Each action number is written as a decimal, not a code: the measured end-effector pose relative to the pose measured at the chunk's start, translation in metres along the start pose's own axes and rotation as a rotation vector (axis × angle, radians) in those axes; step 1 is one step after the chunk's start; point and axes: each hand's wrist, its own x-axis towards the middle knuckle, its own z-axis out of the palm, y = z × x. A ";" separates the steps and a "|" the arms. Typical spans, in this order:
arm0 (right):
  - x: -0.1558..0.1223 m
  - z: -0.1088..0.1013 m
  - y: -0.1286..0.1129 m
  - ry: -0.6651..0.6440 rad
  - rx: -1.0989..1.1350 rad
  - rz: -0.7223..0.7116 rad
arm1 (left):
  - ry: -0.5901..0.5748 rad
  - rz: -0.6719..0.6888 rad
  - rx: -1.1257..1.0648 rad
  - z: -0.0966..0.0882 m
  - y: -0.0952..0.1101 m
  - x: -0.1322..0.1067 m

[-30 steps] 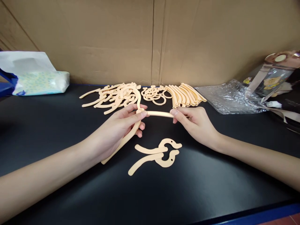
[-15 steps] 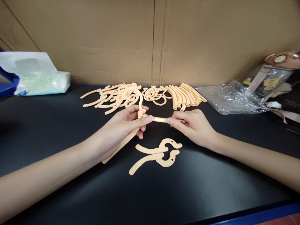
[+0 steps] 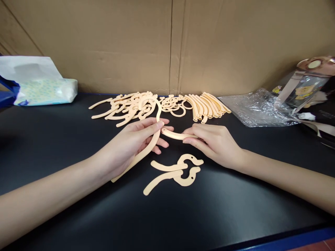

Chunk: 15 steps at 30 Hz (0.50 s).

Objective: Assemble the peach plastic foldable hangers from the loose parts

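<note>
My left hand (image 3: 142, 139) pinches a long curved cream plastic piece (image 3: 146, 148) between thumb and fingers. The piece has a hooked upper end and a tail running down along the palm. Facing it, my right hand (image 3: 211, 143) grips a shorter, slightly bent cream plastic strip (image 3: 172, 135), whose holed end points left at the fingers of my left hand. A small gap shows between the strip's end and the long piece. Below the hands, two joined swan-shaped cream pieces (image 3: 183, 179) with long arms lie flat on the black table (image 3: 222, 205).
At the back are a heap of hooked cream pieces (image 3: 125, 108), several ring-like pieces (image 3: 178, 111) and a row of curved strips (image 3: 206, 106). A tissue pack (image 3: 47, 91) stands left. To the right lie a clear plastic bag (image 3: 251, 108) and a strapped bottle (image 3: 311, 83).
My right hand has drawn the strip slightly right and down, off the long piece. My left thumb has let go of the strip and now presses on the long piece.
</note>
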 end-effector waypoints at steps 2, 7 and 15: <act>0.001 0.000 0.003 -0.013 -0.027 -0.012 | 0.007 -0.019 0.000 -0.001 0.000 0.000; 0.002 0.000 0.007 0.007 -0.127 -0.010 | -0.055 -0.096 -0.006 -0.004 0.002 0.001; 0.003 0.001 0.009 0.053 -0.148 -0.008 | -0.233 -0.157 0.090 -0.011 0.003 0.004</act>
